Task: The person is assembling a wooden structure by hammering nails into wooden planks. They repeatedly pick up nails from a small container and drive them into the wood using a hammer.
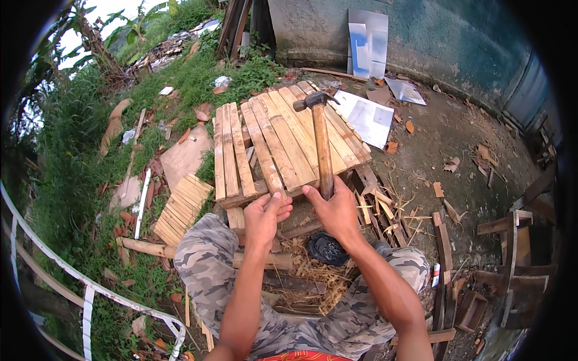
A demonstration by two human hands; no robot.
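Note:
My right hand (337, 210) is wrapped round the wooden handle of a claw hammer (323, 144), held upright with its dark metal head at the top. My left hand (265, 219) is closed in a pinch at the near end of a slat; what sits between its fingertips is too small to make out. Both hands are at the near edge of a low slatted wooden top (283, 135), made of several pale strips laid side by side with uneven gaps. A black plastic bag (328, 248), holding small dark pieces, lies between my knees.
Slats are stacked at the left (183, 207), beside a bamboo pole (146, 247). A white metal frame (90, 283) curves through the lower left. Split offcuts (385, 210) lie right of the top, and wooden frames (512, 259) stand farther right. White panels (364, 117) lie before the wall.

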